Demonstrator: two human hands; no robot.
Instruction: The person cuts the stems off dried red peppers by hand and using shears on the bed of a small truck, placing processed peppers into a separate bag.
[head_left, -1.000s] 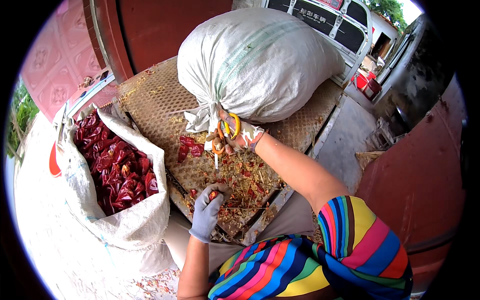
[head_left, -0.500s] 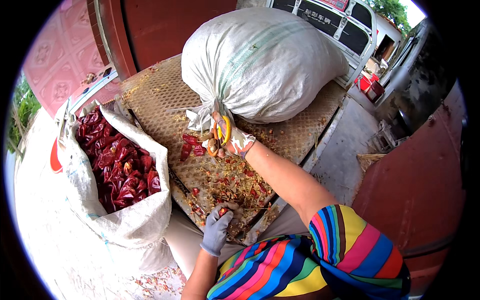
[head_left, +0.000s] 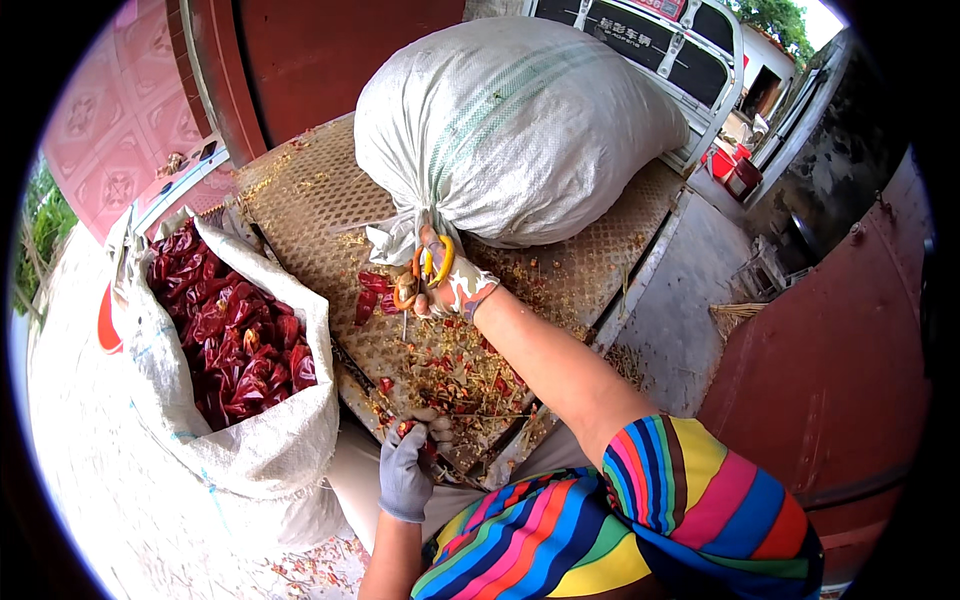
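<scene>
My left hand (head_left: 405,475), in a grey glove, is low at the front edge of the metal bed, closed around a dried red chili pepper (head_left: 405,428) that shows only in part. My right hand (head_left: 446,285) wears a patterned glove and grips scissors with orange and yellow handles (head_left: 440,262). A short bit of their blade points down over the littered metal. Just beyond that hand is the gathered neck of a bulging white woven sack (head_left: 540,130). A few red chili peppers (head_left: 374,295) lie to the left of the scissors.
An open white sack (head_left: 290,425) full of dried red chilies (head_left: 235,330) stands at the left. Stem bits and chili scraps (head_left: 465,375) cover the near part of the rusty patterned metal bed (head_left: 310,190). A red metal panel (head_left: 815,370) is at the right.
My left hand has shifted slightly left and down with the chili pepper. The scissors have turned a little, so a blade now shows below their handles. The whole view has slid slightly.
</scene>
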